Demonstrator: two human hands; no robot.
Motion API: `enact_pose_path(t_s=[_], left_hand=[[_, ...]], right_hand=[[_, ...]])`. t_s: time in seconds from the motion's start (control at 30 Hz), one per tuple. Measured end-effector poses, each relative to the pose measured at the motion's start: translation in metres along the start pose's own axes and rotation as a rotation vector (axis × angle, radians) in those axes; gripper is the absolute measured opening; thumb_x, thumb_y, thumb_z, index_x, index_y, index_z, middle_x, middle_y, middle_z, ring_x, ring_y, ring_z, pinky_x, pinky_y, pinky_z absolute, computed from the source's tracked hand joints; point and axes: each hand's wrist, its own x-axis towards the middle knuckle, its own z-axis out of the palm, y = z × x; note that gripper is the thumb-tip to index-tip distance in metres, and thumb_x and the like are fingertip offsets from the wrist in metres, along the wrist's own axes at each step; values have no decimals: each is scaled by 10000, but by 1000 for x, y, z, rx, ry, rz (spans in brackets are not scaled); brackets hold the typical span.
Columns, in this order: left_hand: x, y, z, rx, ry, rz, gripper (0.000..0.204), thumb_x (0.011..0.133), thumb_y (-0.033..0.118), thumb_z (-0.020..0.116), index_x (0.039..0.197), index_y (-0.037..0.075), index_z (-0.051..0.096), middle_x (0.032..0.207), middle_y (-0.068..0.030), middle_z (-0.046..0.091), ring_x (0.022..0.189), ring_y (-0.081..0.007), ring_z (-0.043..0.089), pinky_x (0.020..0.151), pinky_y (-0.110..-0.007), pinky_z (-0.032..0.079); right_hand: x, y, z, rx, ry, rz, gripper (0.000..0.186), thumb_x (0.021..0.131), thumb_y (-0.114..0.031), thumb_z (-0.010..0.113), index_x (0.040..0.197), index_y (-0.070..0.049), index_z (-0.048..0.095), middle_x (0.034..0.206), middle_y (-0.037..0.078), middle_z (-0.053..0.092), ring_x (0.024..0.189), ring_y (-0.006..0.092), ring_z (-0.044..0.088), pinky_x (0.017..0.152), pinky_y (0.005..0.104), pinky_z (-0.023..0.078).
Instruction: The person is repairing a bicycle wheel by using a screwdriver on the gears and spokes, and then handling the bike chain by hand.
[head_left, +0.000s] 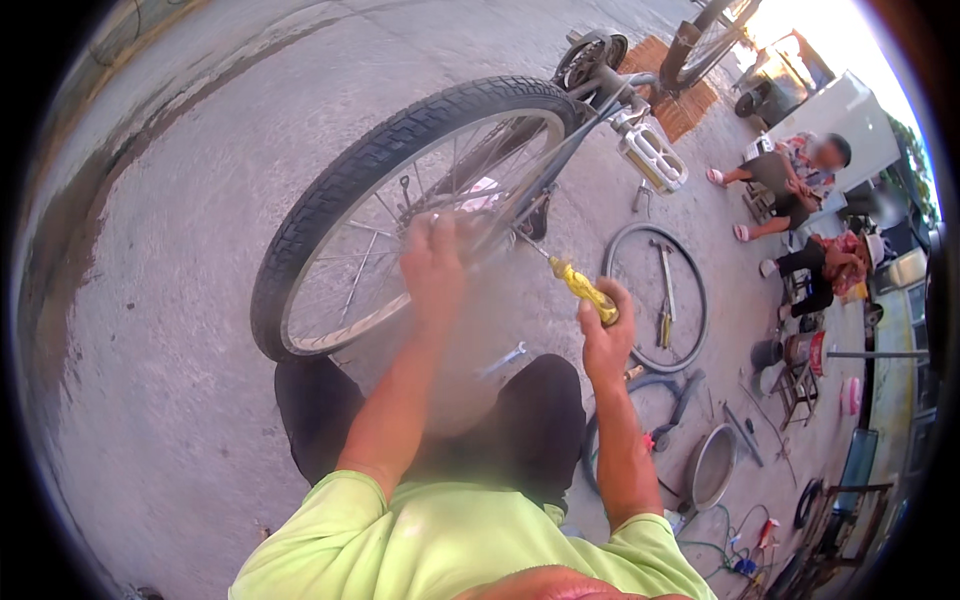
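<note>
A bicycle wheel with a black tyre [340, 180] stands tilted before me, joined to the frame [545, 190] and a silver pedal [652, 157]. My left hand [433, 262] is closed at the spokes beside the hub area; what its fingers grip is hidden, and the area around it is hazy. My right hand [610, 330] grips a yellow-handled screwdriver [576, 278], whose metal shaft points up-left to the frame near the wheel. A spanner [505, 358] lies on the concrete ground [170, 300] between my knees.
To the right lie a tyre ring [700, 290] with tools [665, 285] inside, tubes [668, 390], a metal basin [712, 470] and cables [730, 540]. Two seated people [795, 170] [830, 270] are at the right, near buckets [800, 350]. Cardboard [685, 115] lies behind the bicycle.
</note>
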Motion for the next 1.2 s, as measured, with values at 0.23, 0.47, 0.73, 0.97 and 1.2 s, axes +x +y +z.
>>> enact_pose_path(t_s=[0.23, 0.47, 0.73, 0.97, 1.2], left_hand=[[-1, -6, 2, -68, 25, 19, 269, 1022, 267, 537, 1011, 22, 650, 899, -96, 713, 844, -217, 643, 813, -356, 475], [-4, 15, 2, -88, 4, -33, 279, 1033, 259, 533, 1002, 3, 639, 903, -89, 723, 833, -171, 652, 793, -318, 490], [-1, 11, -1, -22, -11, 21, 313, 1050, 278, 515, 1024, -12, 631, 907, -109, 730, 814, -170, 679, 778, -314, 518], [3, -6, -3, 50, 5, 27, 298, 1049, 259, 517, 1019, -17, 628, 900, -105, 733, 810, -161, 685, 771, -298, 522], [-5, 11, -1, -126, -17, -41, 275, 1040, 271, 529, 1033, 26, 653, 913, -79, 730, 854, -166, 662, 802, -317, 487]], right_hand=[[5, 13, -23, 31, -196, 399, 368, 1009, -335, 557, 1171, -14, 639, 784, 14, 607, 605, 96, 529, 558, 241, 407], [6, -4, -9, 173, -46, 323, 309, 929, -160, 671, 1192, -5, 625, 886, 33, 644, 797, 101, 585, 703, 248, 466], [2, 5, -8, -172, -64, -230, 271, 989, -198, 584, 1163, 8, 618, 829, 61, 631, 649, 149, 591, 562, 304, 469], [6, -12, -4, 332, -64, 541, 335, 999, -268, 614, 1201, -2, 593, 899, 57, 626, 722, 97, 582, 620, 224, 443], [4, 13, -11, -71, -118, -238, 277, 992, -189, 605, 1198, -5, 601, 871, 41, 624, 728, 93, 574, 641, 216, 434]])
